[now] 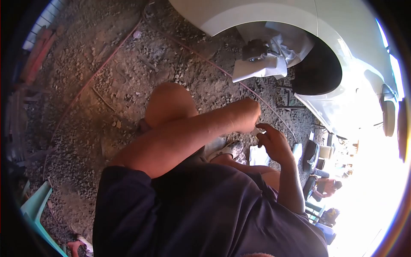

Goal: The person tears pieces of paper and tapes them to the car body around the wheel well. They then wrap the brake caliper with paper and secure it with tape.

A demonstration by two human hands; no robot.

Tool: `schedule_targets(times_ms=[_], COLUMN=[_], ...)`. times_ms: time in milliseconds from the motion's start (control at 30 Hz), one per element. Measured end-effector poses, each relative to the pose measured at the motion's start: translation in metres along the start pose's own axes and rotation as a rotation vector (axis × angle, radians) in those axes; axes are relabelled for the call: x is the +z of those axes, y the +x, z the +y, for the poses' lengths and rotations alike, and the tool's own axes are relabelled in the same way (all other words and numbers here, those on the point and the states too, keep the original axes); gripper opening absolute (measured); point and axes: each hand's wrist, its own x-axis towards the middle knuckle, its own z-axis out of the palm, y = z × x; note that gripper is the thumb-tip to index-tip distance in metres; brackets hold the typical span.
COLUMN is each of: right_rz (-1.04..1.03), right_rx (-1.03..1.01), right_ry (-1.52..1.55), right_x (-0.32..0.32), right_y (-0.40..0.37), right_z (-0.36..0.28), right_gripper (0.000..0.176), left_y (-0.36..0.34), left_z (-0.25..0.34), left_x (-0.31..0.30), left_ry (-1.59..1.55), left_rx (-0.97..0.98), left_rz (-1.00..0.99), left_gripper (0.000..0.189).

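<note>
My left hand [248,115] is curled closed in front of my body, near the centre. Its fingers are mostly hidden behind the back of the hand. Just beside it, my right hand [274,143] has bent fingers and a thumb closed around a small pale piece [256,131]. The piece lies between the two hands, and its far end is hidden at my left hand. What it is cannot be made out. Below the hands are a light clog [234,149] on a foot and a white sheet or packet [258,156].
A white car body [274,12] with an open wheel arch and a paper-covered part [260,68] stands beyond. A hose [205,60] crosses the gravel. A green plastic chair [36,205] is at lower left. Tyres [310,155] and another person [327,187] are at right.
</note>
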Motion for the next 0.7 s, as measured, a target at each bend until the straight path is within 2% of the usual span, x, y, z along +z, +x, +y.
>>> schedule_targets(times_ms=[100,167,233,333,400,433,500,567,600,633,700], right_rz=[0.067,0.033,-0.003,0.033,0.033,0.041,0.012,-0.009,0.028,0.07,0.075], right_rx=[-0.05,-0.063,-0.069,-0.021,0.022,0.056,0.082,0.061,0.135,0.208,0.198], right_ry=[0.105,0.207,0.307,0.592,0.689,0.782,0.72,0.653,0.664,0.676,0.633], right_x=[0.004,0.006,0.014,0.033,0.046,0.055,0.066,0.074,0.076,0.077,0.075], right_y=[0.003,0.007,0.019,0.038,0.058,0.063,0.082,0.101,0.107,0.114,0.13], right_z=[0.005,0.019,0.04,0.063,0.077,0.086,0.095,0.096,0.096,0.098,0.109], right_gripper=[0.039,0.038,0.038,0.035,0.033,0.031,0.028,0.025,0.022,0.02,0.017], left_y=[0.003,-0.005,0.0,0.006,0.021,0.022,0.018,0.017,0.019,0.02,0.02], left_z=[-0.009,-0.002,-0.005,-0.009,-0.02,-0.014,-0.01,-0.017,-0.022,-0.022,-0.02], left_x=[-0.007,-0.02,-0.013,0.005,0.023,0.025,0.034,0.051,0.058,0.059,0.059], left_ry=[0.08,-0.123,-0.115,-0.063,0.183,0.186,0.294,0.277,0.277,0.275,0.275], left_rx=[-0.024,-0.146,-0.119,-0.061,0.039,-0.039,-0.062,-0.034,0.018,0.008,-0.058], left_rz=[0.032,0.017,0.018,0.07,0.099,0.031,-0.02,0.055,0.117,0.135,0.119], left_gripper=[0.006,0.007,0.007,0.006,0.006,0.008,0.012,0.015,0.017,0.017,0.019])
